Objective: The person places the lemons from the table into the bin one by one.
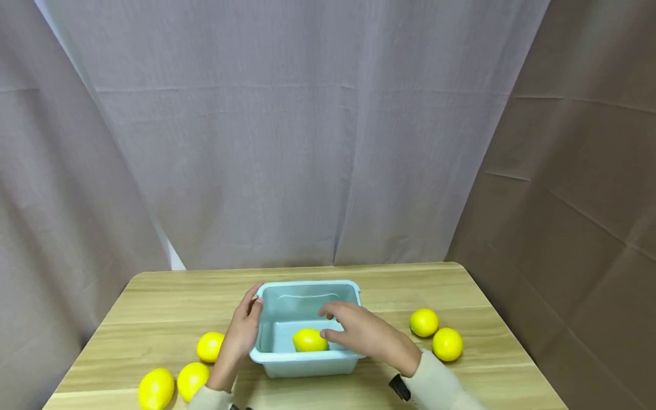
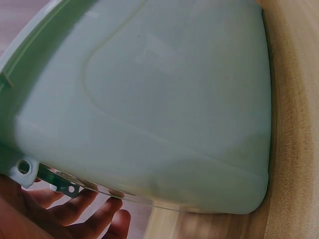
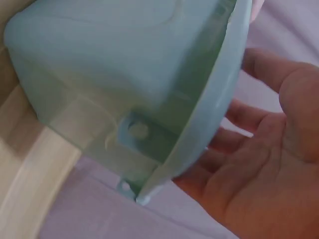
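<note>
Grey curtain (image 1: 287, 142), hung behind the desk, creased across; a browner cloth (image 1: 579, 188) drapes the right side.

Desk (image 1: 389, 285), light wood grain, rounded far corners.

Basin (image 1: 310, 367), one, pale blue-green plastic, rectangular, rimmed, upright on the desk near its middle.

Right hand (image 1: 361, 330), one, over the basin's near right part; fingers bent, thumb well parted from them, nothing held. Whether the thumb touches the lemon beneath, I cannot tell.

Left hand (image 1: 242, 328), one, at the basin's left end, touching the rim; fingers loosely extended toward the far corner, thumb apart from them.

Lemons, six, bright yellow. One lemon (image 1: 309, 340) lies inside the basin, on its floor by the near wall. Three sit left of the basin: a near-left lemon (image 1: 156, 389), a middle lemon (image 1: 193, 381) just beside it, and a farther lemon (image 1: 210, 347). Two sit right: a rear lemon (image 1: 424, 323) and a front lemon (image 1: 448, 344), close together.

Black fitting (image 1: 399, 388), one, by the right cuff.
</note>
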